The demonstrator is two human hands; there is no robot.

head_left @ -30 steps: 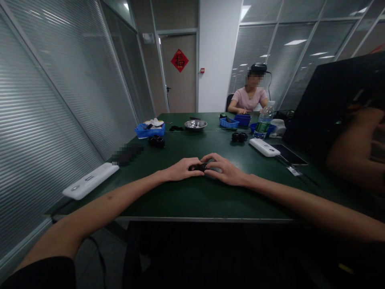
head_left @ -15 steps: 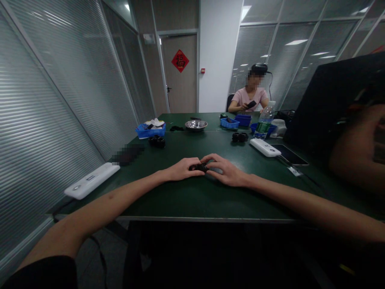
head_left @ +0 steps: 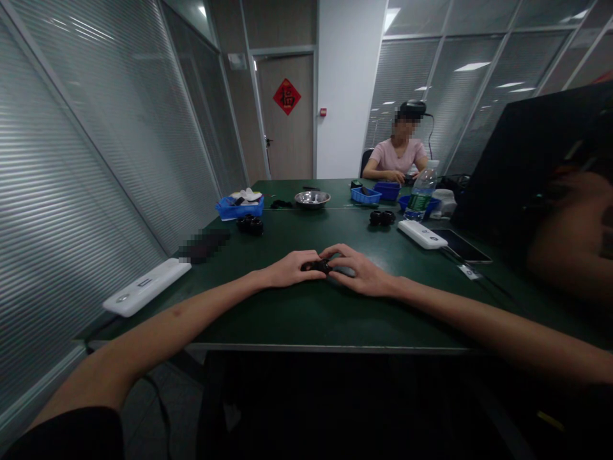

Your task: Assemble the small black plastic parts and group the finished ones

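While both forearms reach in over the near edge of the green table (head_left: 287, 319), our hands meet around a small glossy black part (head_left: 312, 266), low over the tabletop near the middle. Our left hand (head_left: 294, 268) has it: thumb along the near side, index finger arched over the far side, only a narrow gap between them, filled by the part. Our right hand (head_left: 359, 271) comes from the other side, fingers bent and partly spread, tips at the part's right end. Can't tell if those tips pinch it or only touch; also can't make out its exact shape, since the fingers cover much of it.

Around us: white power bank (head_left: 147, 287) by our left forearm, second white unit (head_left: 421, 234) ahead to the right, beside a dark-screened tablet (head_left: 467, 246). Farther up we have two clusters of black round pieces, one left (head_left: 250, 225), one right (head_left: 382, 218), with a shiny steel bowl (head_left: 312, 205) beyond, between them. Clear plastic bottle (head_left: 420, 195) stands upright behind the second unit. Co-worker in a pink top (head_left: 398, 156) sits at the far end.
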